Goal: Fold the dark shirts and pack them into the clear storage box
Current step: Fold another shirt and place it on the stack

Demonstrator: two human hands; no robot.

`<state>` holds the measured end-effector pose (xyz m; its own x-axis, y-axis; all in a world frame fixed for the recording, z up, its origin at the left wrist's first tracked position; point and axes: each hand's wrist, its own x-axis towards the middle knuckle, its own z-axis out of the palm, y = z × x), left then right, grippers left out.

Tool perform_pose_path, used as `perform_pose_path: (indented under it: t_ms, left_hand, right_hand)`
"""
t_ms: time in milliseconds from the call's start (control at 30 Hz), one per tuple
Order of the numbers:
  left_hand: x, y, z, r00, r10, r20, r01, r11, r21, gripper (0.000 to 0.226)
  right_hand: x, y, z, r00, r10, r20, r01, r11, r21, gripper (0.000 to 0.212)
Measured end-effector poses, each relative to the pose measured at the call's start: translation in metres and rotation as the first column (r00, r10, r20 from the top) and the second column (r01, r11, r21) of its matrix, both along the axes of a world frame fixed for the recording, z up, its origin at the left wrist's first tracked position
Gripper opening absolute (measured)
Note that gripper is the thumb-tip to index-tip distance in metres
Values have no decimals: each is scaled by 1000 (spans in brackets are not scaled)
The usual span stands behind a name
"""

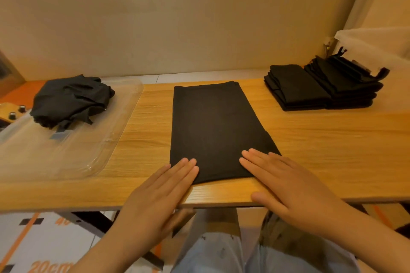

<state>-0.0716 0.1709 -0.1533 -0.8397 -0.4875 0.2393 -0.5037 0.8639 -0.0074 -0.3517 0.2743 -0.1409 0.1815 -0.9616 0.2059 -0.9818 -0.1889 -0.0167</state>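
DESK: What sits at the centre?

PHOTOGRAPHER: 1 dark shirt [213, 126], folded into a long narrow panel. It lies flat on a wooden table [332, 150], running away from the person, its near end close to the table's front edge.

DESK: And the hands?

PHOTOGRAPHER: Both lie flat and grip nothing. The left hand [159, 193] rests straight, closed-up fingers on the shirt's near left corner, with the palm back over the table's edge. The right hand [286, 186] does the same on the shirt's near right corner, its thumb spread onto the wood just short of the shirt.

DESK: Left of the shirt?

PHOTOGRAPHER: A shallow clear plastic tray [66, 155], apart from the shirt. A crumpled heap of dark cloth [71, 99] sits on its far end. Whether the tray is the storage box or its lid, I cannot tell. Farther left of the shirt, 2 black knobs [16, 113] show at the frame's edge.

DESK: Right of it?

PHOTOGRAPHER: 2 stacks of folded dark shirts, well apart from the shirt, toward the table's back. The nearer stack [295, 86] touches a second stack [346, 82] on its far side from the shirt. Beyond those, a pale translucent container [377, 42] is cut off by the frame.

DESK: Nearer than the shirt?

PHOTOGRAPHER: Below the table's edge, the person's pale blue trousers [210, 250] and a floor mat [51, 266] printed with orange marks and "20cm".
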Motion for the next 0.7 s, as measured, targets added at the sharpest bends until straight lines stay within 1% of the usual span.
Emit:
perform_pose_path:
  t_ms: [100,167,233,300,367,433,500,600,700]
  left_hand:
    - [2,9,-8,975,-40,-219,35,999,-28,45]
    - [7,15,-16,946,-79,-313,52,994,-93,35]
    - [11,19,-20,928,-99,-359,53,989,-137,39]
    - [15,21,-20,917,-126,-378,70,985,-158,39]
    - [15,23,-14,907,-152,-393,97,983,-158,33]
    - [17,26,-4,904,-166,-394,118,983,-143,28]
    - [19,27,7,908,-176,-381,148,984,-100,30]
    - [18,25,27,907,-174,-384,182,983,-15,35]
    - [12,16,49,915,-141,-377,170,984,43,38]
  right_hand:
    - [9,10,-1,1000,-5,24,6,999,-54,68]
    - [12,18,-8,997,44,58,-37,993,-116,61]
    - [11,23,-18,992,114,61,-95,964,-248,45]
    - [7,27,-25,985,169,29,-145,912,-384,34]
    - [2,32,-26,977,211,21,-181,883,-433,32]
    - [-2,35,-22,968,247,29,-212,880,-424,33]
    - [-5,37,-15,962,268,52,-226,889,-398,32]
    - [-13,37,-1,965,250,80,-206,911,-357,36]
    - [-18,26,19,971,225,80,-191,933,-306,40]
